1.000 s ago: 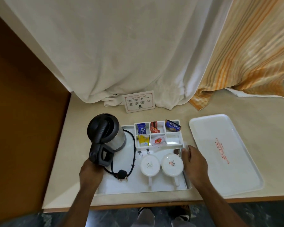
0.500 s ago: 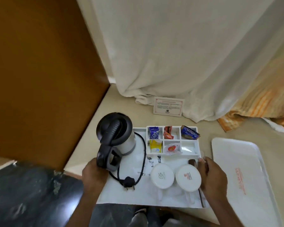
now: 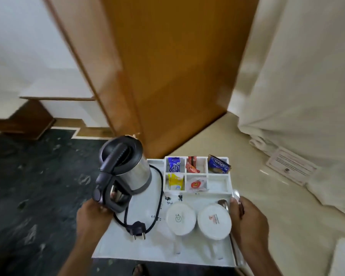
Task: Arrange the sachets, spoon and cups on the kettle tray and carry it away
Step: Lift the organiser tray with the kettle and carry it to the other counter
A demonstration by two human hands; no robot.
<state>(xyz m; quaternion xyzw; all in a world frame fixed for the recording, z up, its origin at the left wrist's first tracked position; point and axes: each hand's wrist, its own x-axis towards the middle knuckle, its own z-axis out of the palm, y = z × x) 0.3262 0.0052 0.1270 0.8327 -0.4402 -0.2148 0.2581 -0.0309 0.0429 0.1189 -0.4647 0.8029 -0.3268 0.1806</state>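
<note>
White kettle tray [image 3: 127,248] is gripped at both side edges. Left hand [image 3: 94,218] is closed over the left edge beside the kettle [image 3: 126,168]. Sachets [image 3: 191,167] are seen in the far-right corner compartments; two upturned cups [image 3: 180,219] near the front edge. Right hand [image 3: 247,222] is clamped on the right edge, fingers pinning the spoon [image 3: 225,205].

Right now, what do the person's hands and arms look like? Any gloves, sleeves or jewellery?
Both are bare. The left hand and right hand wear no gloves, and no rings show on the fingers. The forearms are uncovered to the picture's edge: no sleeve, watch or bracelet in view.
</note>
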